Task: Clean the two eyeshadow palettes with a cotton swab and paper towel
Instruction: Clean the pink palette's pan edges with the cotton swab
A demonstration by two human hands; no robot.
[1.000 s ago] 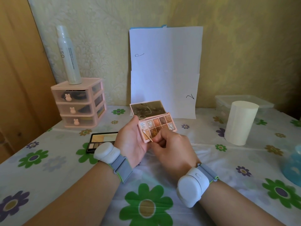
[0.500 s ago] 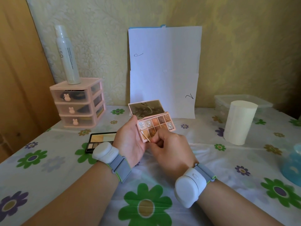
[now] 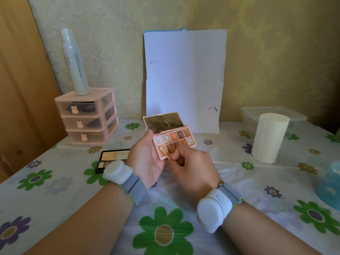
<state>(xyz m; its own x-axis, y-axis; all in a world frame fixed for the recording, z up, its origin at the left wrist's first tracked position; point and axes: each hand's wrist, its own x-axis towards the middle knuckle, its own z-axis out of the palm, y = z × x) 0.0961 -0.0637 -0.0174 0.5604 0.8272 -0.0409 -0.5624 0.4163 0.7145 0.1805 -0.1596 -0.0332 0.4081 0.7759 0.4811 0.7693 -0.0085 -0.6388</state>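
My left hand holds an open pink eyeshadow palette above the table, its mirrored lid tilted back. My right hand pinches a cotton swab by its wooden stick; the white tip rests on the palette's lower left pan. A second, black palette lies open on the tablecloth to the left, partly hidden behind my left wrist. A roll of paper towel stands upright at the right.
A pink three-drawer organiser with a white spray can on top stands at the back left. White paper sheets lean on the wall. A clear plastic box sits behind the roll; a blue object is at the right edge.
The swab tip has shifted a little over the lower left pans of the pink palette. Both hands keep their hold and stay nearly in place.
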